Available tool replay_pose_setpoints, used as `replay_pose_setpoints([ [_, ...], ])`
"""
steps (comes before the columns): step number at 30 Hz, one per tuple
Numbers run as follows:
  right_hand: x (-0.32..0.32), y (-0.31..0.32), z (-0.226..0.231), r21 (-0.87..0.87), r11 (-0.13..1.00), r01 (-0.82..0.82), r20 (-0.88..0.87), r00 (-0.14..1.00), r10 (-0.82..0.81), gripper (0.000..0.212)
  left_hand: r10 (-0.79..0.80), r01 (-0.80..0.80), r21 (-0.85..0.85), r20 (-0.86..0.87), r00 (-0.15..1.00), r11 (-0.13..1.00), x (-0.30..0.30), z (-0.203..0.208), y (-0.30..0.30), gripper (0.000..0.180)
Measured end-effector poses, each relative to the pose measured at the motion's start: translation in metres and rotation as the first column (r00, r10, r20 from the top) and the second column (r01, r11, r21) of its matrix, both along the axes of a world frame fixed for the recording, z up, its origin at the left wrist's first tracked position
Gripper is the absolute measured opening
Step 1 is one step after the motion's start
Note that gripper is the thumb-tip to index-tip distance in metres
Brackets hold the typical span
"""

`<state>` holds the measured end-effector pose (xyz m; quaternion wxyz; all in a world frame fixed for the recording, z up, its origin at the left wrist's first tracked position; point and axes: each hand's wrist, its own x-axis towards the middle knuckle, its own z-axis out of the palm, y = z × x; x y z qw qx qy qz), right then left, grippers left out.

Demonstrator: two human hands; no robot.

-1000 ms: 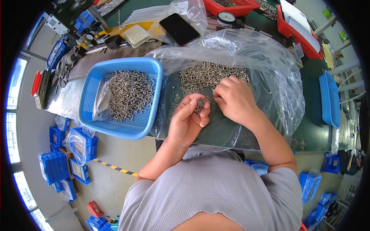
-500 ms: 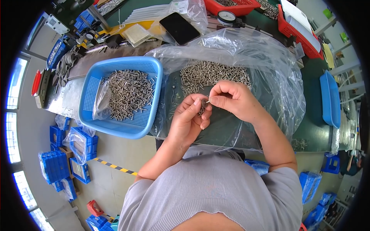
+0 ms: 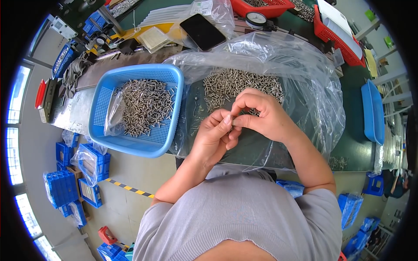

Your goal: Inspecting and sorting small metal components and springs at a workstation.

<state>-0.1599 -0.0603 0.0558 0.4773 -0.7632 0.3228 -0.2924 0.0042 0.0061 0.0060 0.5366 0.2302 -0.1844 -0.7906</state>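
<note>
The green workbench [image 3: 348, 148] took up most of the view, and a big clear plastic bag [image 3: 313, 87] was spread out flat on it right in front of the person. To the left of the bag, touching its edge, sat a blue plastic basket [image 3: 102, 126] with its own heap of small metal pins lying on a bit of clear plastic inside. On the bag itself there was a loose pile of pins [image 3: 235, 82], same silvery little things, at the far side from the person.

Both hands were up over the near part of the bag, just in front of that pile. The right hand [image 3: 265, 117] had thumb and fingers pressed together, pinching what looked like a single pin, though it was really too small to make out properly. The left hand [image 3: 213, 135] was right up against it, fingertips meeting the right ones at the same spot, fingers curled in. Couldn't tell if the left was holding more pins in the palm.

Further back on the bench lay a black phone [image 3: 202, 31], a round dial gauge [image 3: 256, 19] beside it, and a red tray [image 3: 339, 39] off to the right. A second blue tray [image 3: 373, 113] sat at the right edge.
</note>
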Motion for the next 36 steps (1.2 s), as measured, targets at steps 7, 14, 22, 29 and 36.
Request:
replay_pose_setpoints([
  [7, -0.002, -0.002, 0.000, -0.257, 0.966, 0.025, 0.014, 1.000, -0.022, 0.016, 0.027, -0.025, 0.062, -0.039, 0.999, 0.998, -0.003, 0.002, 0.000, 0.022],
  [14, -0.010, -0.011, 0.002, -0.094, 0.974, 0.206, -0.057, 0.976, -0.212, 0.008, 0.087, -0.086, 0.018, -0.113, 0.990, 0.996, -0.002, -0.003, 0.000, 0.021],
  [22, -0.010, -0.019, -0.020, -0.563, 0.826, 0.028, -0.319, 0.915, -0.248, 0.011, 0.087, -0.087, 0.013, -0.118, 0.989, 0.996, -0.001, -0.001, -0.001, 0.020],
  [29, -0.006, -0.018, -0.024, -0.606, 0.795, -0.037, -0.367, 0.899, -0.238, 0.014, 0.074, -0.075, -0.001, -0.130, 0.989, 0.997, -0.001, -0.001, -0.001, 0.020],
  [36, -0.010, -0.015, -0.008, -0.336, 0.941, 0.045, -0.179, 0.978, -0.110, 0.010, 0.072, -0.072, 0.002, -0.144, 0.987, 0.997, -0.001, -0.003, -0.001, 0.017],
])
